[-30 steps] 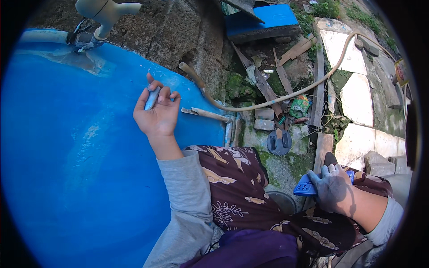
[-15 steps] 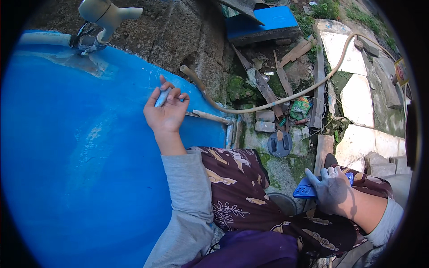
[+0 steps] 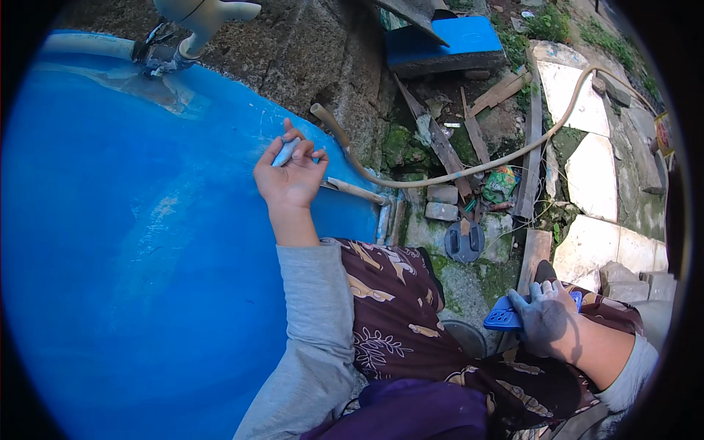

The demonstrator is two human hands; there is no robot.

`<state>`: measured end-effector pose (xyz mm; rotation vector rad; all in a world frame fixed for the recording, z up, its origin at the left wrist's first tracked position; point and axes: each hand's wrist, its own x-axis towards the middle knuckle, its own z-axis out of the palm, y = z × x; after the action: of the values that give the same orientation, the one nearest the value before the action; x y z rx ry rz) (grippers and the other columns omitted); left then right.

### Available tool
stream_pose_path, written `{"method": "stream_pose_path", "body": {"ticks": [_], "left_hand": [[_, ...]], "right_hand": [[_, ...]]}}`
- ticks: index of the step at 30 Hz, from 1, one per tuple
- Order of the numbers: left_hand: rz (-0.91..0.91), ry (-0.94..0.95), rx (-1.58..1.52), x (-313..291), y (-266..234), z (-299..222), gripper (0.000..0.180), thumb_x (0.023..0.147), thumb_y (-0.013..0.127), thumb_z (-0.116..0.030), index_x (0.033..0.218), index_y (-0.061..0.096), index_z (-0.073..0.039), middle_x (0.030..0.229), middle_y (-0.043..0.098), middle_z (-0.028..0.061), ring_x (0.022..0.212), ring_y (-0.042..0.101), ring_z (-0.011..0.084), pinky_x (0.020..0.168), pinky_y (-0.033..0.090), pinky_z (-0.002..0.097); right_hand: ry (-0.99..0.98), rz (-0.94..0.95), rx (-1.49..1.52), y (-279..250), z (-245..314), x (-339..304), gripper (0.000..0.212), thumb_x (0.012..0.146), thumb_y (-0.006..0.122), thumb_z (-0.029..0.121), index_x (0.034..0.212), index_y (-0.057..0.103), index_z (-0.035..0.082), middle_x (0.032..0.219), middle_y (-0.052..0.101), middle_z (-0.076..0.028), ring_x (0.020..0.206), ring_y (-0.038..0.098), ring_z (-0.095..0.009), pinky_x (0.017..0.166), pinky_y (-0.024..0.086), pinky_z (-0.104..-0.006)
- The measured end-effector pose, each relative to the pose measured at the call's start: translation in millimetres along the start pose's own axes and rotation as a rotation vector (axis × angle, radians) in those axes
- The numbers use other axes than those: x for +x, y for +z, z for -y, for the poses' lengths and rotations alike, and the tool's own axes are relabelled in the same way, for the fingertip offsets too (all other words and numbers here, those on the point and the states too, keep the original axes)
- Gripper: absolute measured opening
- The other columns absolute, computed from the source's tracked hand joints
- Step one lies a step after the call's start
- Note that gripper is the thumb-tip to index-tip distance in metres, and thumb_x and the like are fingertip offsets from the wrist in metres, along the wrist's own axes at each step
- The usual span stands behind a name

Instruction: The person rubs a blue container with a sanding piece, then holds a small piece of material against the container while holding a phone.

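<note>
Palm up, my left hand [image 3: 295, 170] is raised over the edge of a blue-painted surface [image 3: 147, 293]. A small, pale blue-grey oblong piece [image 3: 285, 152] is pinched between its thumb and fingers; what kind of thing it is I cannot tell. At the lower right, my right hand [image 3: 550, 317], coated with grey dust, grips a flat blue object [image 3: 503, 315] with several round marks or holes at one end. That object lies over my lap, and the hand covers much of it.
A beige hose [image 3: 484, 159] curves from the blue surface's edge to the far right. Pipes with a pale fitting [image 3: 192, 22] stand at the upper left. Wooden planks [image 3: 529, 132], bricks [image 3: 441, 211], a green packet [image 3: 500, 183] and a round grey lid [image 3: 464, 240] lie on the ground.
The view has shifted a little, so most things sit further right in the picture. Both hands keep the same grip on what they hold.
</note>
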<state>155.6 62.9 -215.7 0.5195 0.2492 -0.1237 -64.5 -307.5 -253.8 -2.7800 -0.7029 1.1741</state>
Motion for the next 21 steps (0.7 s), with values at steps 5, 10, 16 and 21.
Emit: {"method": "stream_pose_path", "body": {"ticks": [5,10,16,21], "left_hand": [[0.105,0.191,0.127,-35.4,11.4,-28.1,0.037,0.094,0.039,-0.016,0.128,0.052,-0.007,0.089,0.054,-0.0007,0.063,0.042,0.0148,0.071,0.032,0.0349],[0.063,0.054,0.066,-3.2,4.2,-5.9,0.034,0.095,0.039,-0.016,0.125,0.053,-0.008,0.089,0.054,-0.0001,0.063,0.042,0.0144,0.072,0.032,0.0352],[0.121,0.168,0.07,-37.7,11.1,-29.4,0.035,0.096,0.037,-0.016,0.126,0.052,-0.007,0.088,0.052,0.0005,0.065,0.041,0.0138,0.074,0.03,0.0346],[0.068,0.048,0.017,-4.3,3.5,-5.0,0.035,0.095,0.038,-0.016,0.126,0.052,-0.007,0.088,0.052,-0.0001,0.064,0.041,0.0136,0.073,0.031,0.0343]], "right_hand": [[-0.06,-0.1,0.041,10.1,-0.3,18.1,0.068,0.077,0.064,0.029,0.138,0.049,0.005,0.111,0.058,-0.023,0.108,0.054,-0.035,0.096,0.04,-0.043],[0.002,-0.097,0.027,3.7,-0.3,-2.0,0.066,0.077,0.063,0.026,0.138,0.049,0.004,0.111,0.059,-0.023,0.107,0.055,-0.035,0.095,0.041,-0.0421],[-0.074,-0.092,0.017,6.3,0.7,17.8,0.068,0.077,0.063,0.025,0.139,0.047,0.004,0.112,0.058,-0.024,0.106,0.055,-0.036,0.096,0.04,-0.0425],[0.007,-0.06,-0.017,7.1,-1.1,-0.1,0.07,0.076,0.065,0.028,0.139,0.047,0.004,0.112,0.058,-0.024,0.106,0.055,-0.036,0.096,0.04,-0.042]]}}
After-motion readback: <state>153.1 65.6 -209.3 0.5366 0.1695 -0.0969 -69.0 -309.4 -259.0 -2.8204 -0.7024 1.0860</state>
